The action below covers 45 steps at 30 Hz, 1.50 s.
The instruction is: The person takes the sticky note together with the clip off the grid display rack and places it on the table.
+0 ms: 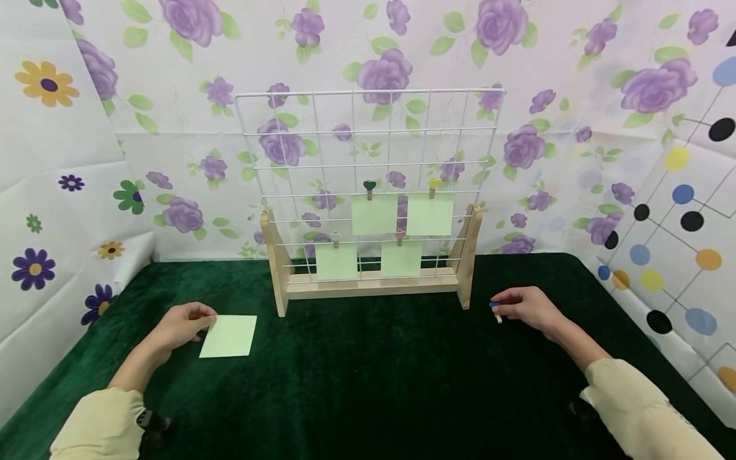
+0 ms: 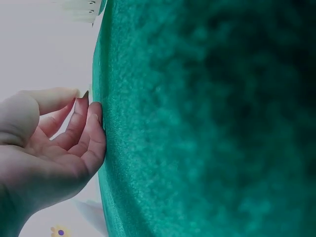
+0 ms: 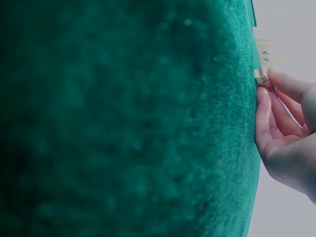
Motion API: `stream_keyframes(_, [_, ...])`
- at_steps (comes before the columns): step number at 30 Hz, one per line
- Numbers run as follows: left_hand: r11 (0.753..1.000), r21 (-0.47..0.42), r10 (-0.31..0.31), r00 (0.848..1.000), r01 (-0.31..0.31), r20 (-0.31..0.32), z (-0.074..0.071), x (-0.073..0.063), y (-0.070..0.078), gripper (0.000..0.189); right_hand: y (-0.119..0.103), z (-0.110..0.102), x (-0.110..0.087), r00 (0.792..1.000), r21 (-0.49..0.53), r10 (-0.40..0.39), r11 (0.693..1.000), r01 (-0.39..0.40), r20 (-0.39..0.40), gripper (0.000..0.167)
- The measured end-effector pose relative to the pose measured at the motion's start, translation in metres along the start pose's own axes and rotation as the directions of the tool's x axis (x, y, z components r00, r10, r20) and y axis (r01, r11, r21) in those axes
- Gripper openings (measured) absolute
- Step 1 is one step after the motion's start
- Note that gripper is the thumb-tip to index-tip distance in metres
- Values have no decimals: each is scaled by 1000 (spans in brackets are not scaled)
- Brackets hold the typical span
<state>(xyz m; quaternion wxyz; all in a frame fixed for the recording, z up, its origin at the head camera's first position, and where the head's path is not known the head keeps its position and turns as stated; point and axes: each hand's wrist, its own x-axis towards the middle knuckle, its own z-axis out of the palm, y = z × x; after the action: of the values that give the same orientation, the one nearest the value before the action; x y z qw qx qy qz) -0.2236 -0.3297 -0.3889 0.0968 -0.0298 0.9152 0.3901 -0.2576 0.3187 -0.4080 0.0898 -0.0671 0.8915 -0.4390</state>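
Note:
At the left of the head view my left hand (image 1: 180, 327) pinches a pale green square of paper (image 1: 230, 337) by its upper left corner, low over the green cloth. My right hand (image 1: 530, 308), on the right side, pinches a small clothespin (image 1: 498, 313) with a blue decoration between thumb and fingers. In the right wrist view the clothespin (image 3: 260, 78) shows at the fingertips. Between the hands and farther back stands a white wire grid rack (image 1: 374, 131). Several similar green papers (image 1: 374, 215) hang on its lower right part, each under a decorated clothespin (image 1: 370, 189).
The rack has a wooden base (image 1: 374, 287) with two slanted side posts (image 1: 275, 262). Dark green velvety cloth (image 1: 368, 370) covers the table. Floral sheets (image 1: 190, 147) line the back and left, and a dotted sheet (image 1: 678, 243) lines the right.

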Motion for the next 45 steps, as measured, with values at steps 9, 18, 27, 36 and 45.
stream_keyframes(9, [1000, 3, -4, 1000, 4, 4, -1, -2, -3, 32, 1, 1, 0, 1000, -31, 1, 1000, -1, -9, 36])
stream_keyframes(18, [1000, 3, -13, 1000, 13, -5, -2, -1, -4, 31, 2, -1, 1, 1000, -24, 0, 1000, 0, 7, 36])
stream_keyframes(27, [999, -10, -42, 999, 42, 3, -2, -1, -2, 43, 1, -1, 2, 1000, -12, 12, 1000, -12, 9, 42])
stream_keyframes(36, [996, -43, -78, 997, 79, 14, -3, -1, -2, 51, -3, -1, 2, 999, 16, 8, 1000, -9, 34, 37])
stream_keyframes(45, [996, -59, -74, 997, 74, 13, -3, 0, -1, 49, -3, -3, 0, 999, 36, 14, 999, -16, 46, 34])
